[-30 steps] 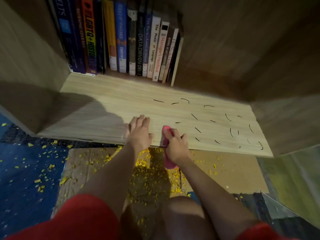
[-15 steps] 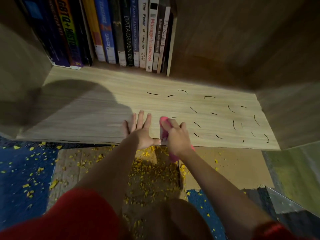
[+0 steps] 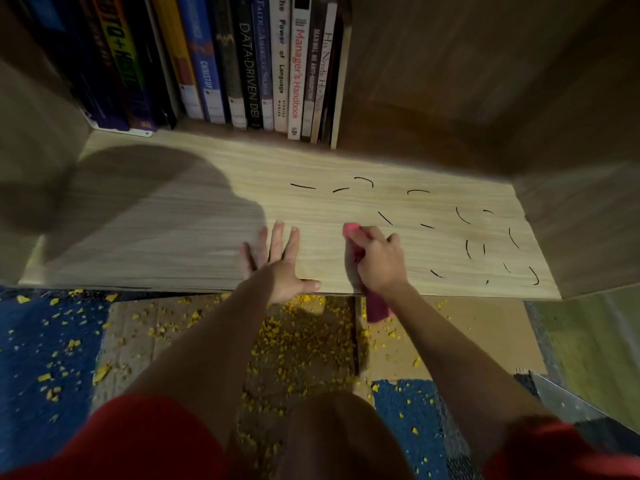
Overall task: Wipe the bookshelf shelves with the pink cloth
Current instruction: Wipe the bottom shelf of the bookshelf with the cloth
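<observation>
The light wooden shelf board [image 3: 173, 230] fills the middle of the view, with several short black marks [image 3: 384, 218] scattered over its right half. My right hand [image 3: 379, 261] grips the pink cloth [image 3: 351, 231] and presses it on the board near the front edge. One end of the cloth hangs over the edge below my wrist. My left hand [image 3: 277, 263] lies flat on the board just left of it, fingers spread and straight, holding nothing.
A row of upright books [image 3: 242, 64] stands at the back left of the shelf. The shelf's side walls [image 3: 588, 220] close it in on both sides. Below the front edge lie cardboard [image 3: 485, 334] and blue carpet strewn with yellow crumbs [image 3: 298, 341].
My right hand has slid the cloth a little to the right and further onto the board. My left hand stays flat in about the same place. The camera moved closer.
</observation>
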`<state>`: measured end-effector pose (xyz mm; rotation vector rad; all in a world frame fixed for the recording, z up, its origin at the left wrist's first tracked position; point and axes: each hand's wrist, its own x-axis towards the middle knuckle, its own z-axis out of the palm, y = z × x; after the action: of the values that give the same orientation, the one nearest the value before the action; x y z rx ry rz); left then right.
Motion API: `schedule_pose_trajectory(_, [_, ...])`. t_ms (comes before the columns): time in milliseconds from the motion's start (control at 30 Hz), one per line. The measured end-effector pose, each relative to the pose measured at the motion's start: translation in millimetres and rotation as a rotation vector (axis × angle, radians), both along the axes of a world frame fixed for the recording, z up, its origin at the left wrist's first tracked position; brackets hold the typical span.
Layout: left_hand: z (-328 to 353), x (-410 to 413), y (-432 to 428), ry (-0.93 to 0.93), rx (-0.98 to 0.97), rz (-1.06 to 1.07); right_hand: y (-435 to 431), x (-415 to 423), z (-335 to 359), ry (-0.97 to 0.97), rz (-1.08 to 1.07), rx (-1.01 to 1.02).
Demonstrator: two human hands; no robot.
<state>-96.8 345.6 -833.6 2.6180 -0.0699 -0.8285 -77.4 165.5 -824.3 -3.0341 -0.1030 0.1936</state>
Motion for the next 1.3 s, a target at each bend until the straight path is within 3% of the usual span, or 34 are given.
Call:
schedule_pose_trajectory(100, [0.9, 0.3, -1.0, -0.005, 0.012, 0.004, 11.0, 15.0, -4.1, 0.025, -0.131, -0.008])
schedule_pose_trajectory(200, [0.1, -2.6, -1.1, -0.014, 0.014, 0.005, 32.9, -21.0, -16.5, -0.086, 0.040, 0.042])
schedule_pose_trajectory(300, [0.4, -1.8, 0.2, -0.007, 0.000, 0.009, 21.8, -34.5, -9.0, -0.043, 0.156, 0.067])
schedule_pose_trajectory(467, [-1.7, 0.7, -0.4, 0.008, -0.017, 0.033, 29.4, 6.9, -0.1, 0.008, -0.109, -0.024])
schedule_pose_trajectory(567, [-1.6, 0.7, -2.2, -0.007, -0.010, 0.047, 47.2, -16.0, -4.5, 0.018, -0.030, 0.023])
schedule_pose_trajectory(633, [-1.4, -0.4, 1.9, -0.056, -0.065, 0.077, 44.6, -28.0, -6.9, -0.017, 0.048, 0.088])
schedule_pose_trajectory(767, [1.2, 14.6, 30.1, -0.296, -0.072, 0.095, 42.7, -10.7, -4.4, 0.013, -0.033, 0.080])
schedule_pose_trajectory(933, [5.2, 45.2, 47.9, -0.110, -0.014, 0.057, 50.8, 4.7, -1.2, 0.039, -0.062, 0.046])
schedule_pose_trajectory(1200, [2.3, 49.6, 42.4, -0.027, 0.000, 0.023, 101.4, 60.5, 1.1, 0.003, -0.122, 0.161])
schedule_pose_trajectory(1300, [0.0, 49.9, 40.1, -0.028, 0.026, 0.019, 116.5, 61.3, -9.4, -0.026, 0.069, 0.191])
